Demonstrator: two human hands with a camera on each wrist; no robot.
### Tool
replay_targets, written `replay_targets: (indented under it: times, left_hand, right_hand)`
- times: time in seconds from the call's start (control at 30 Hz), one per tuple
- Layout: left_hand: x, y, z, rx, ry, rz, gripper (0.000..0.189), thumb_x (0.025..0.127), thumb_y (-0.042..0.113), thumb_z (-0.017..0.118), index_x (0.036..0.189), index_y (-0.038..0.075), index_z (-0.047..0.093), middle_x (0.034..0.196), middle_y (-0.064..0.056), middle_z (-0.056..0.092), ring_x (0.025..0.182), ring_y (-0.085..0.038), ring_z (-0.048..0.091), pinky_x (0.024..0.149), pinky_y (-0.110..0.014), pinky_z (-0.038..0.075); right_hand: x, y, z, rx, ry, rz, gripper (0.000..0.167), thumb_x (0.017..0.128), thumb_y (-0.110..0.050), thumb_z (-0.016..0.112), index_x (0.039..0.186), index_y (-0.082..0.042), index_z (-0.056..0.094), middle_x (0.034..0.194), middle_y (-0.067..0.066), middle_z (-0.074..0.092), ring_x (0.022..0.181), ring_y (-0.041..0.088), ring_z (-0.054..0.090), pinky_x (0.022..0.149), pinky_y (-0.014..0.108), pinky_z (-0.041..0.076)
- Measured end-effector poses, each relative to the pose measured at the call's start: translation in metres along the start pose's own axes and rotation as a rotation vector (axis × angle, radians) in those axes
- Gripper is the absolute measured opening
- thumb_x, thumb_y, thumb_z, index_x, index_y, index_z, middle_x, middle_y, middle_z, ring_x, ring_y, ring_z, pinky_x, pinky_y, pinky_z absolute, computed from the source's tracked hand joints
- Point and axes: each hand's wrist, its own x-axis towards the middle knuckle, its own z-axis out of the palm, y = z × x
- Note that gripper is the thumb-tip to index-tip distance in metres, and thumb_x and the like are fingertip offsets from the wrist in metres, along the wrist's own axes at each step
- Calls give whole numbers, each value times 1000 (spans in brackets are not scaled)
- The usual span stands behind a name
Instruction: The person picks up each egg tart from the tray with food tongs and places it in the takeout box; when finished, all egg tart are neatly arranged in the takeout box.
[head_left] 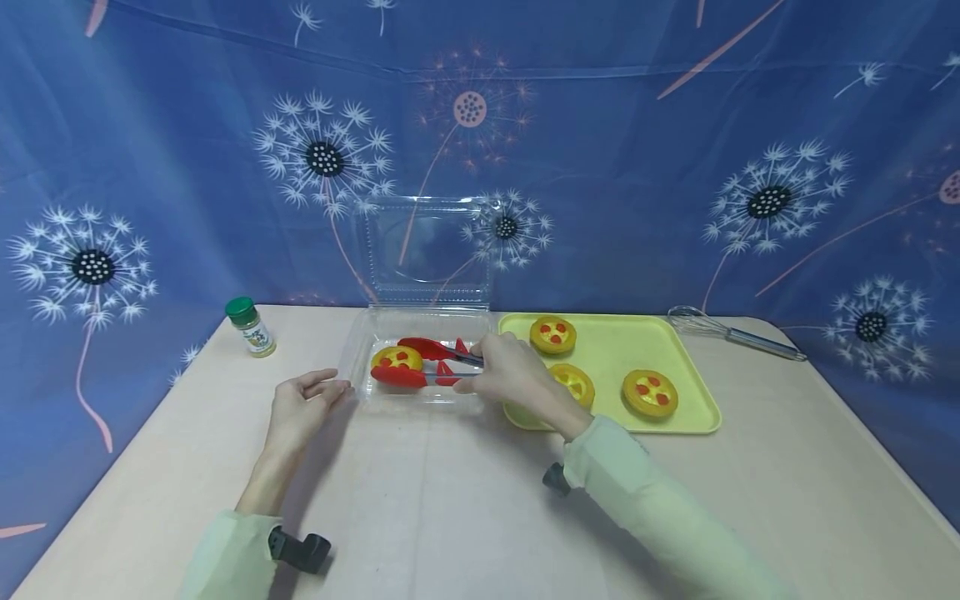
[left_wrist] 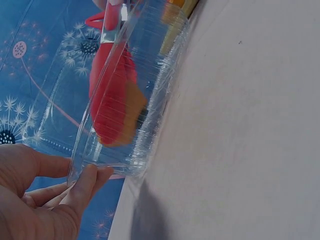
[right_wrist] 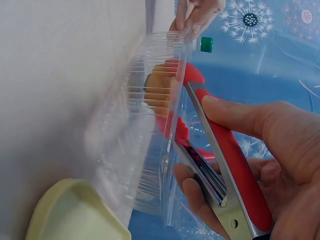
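Note:
My left hand (head_left: pixel 300 408) pinches the left rim of a clear plastic clamshell container (left_wrist: pixel 165 100) between thumb and fingers. The container's lid (head_left: pixel 427 250) stands raised at the back. In my right hand (head_left: pixel 517 371) is a pair of red-tipped tongs (right_wrist: pixel 227 160), gripped by its red-and-steel handles. A round yellow tart with red pieces on top (head_left: pixel 396 357) lies at the left end inside the container. The tong heads are on either side of this tart, which is partly hidden by the nearer head in the head view.
Right of the container is a yellow tray (head_left: pixel 607 350) with several similar tarts (head_left: pixel 650 393), one partly behind my right forearm. A whisk (head_left: pixel 735 333) rests at the tray's back right corner. A green-capped seasoning bottle (head_left: pixel 252 327) stands at back left. A blue dandelion curtain hangs behind.

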Motion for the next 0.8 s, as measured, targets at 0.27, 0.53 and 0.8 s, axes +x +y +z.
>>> replay_targets:
  times: [0.27,0.53,0.8]
  left_hand:
    - [2,-3,1,-59,22,19,40,96,3,56,131,-16,49,105,-20,72,75,5,64,71,-13,56]
    - [1,-2,0,-55,-10,11,43,97,3,55,134,-16,45,113,-25,68,76,6,65,74,-14,56]
    - [1,-1,1,-69,-1,-5,42,97,2,54,134,-16,46,105,-16,72,75,6,64,74,-14,56]
  right_hand:
    - [6,-4,5,-9,-12,-23,29,74,-27,86,88,-7,69,67,-2,65,50,14,43,45,24,29]
    - [9,-10,8,-30,-40,-45,28,75,-29,85,83,-7,69,58,-3,55,48,13,38,44,24,25]
    - [12,-11,6,-36,-58,-53,25,76,-27,85,77,-8,68,50,-5,38,45,12,34,42,23,23]
